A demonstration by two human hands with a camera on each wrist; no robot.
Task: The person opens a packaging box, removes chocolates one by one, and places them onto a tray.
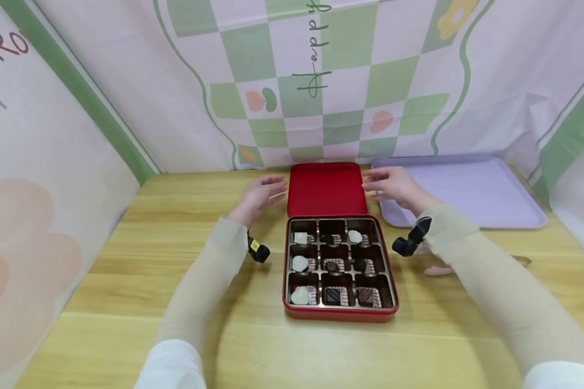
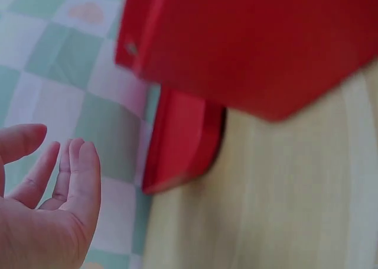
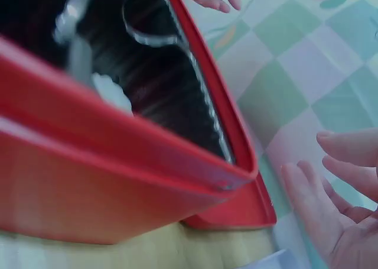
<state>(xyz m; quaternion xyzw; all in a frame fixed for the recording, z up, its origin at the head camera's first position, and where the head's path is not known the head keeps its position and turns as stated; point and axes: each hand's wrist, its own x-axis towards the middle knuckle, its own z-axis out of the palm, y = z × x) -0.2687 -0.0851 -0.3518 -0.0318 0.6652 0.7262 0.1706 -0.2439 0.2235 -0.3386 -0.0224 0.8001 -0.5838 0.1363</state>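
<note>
A red square tin (image 1: pixel 340 315) holds a brown tray of several compartments, each with a white or dark chocolate such as the striped dark one (image 1: pixel 333 296). Behind it lies the red lid (image 1: pixel 326 190), its near edge right at the tin's back rim. At the lid's left side is my left hand (image 1: pixel 265 193), fingers loosely bent and nothing in them. My right hand (image 1: pixel 396 186) hovers at the lid's right edge, fingers spread and holding nothing. Both wrist views show a gap between the hand and the lid (image 2: pixel 180 142).
A lilac tray (image 1: pixel 467 189) lies at the back right, partly under my right hand in the head view. A utensil with a pink handle (image 1: pixel 439 270) is partly hidden by my right forearm. A checked cloth (image 1: pixel 321 81) hangs behind the wooden table (image 1: pixel 141 270).
</note>
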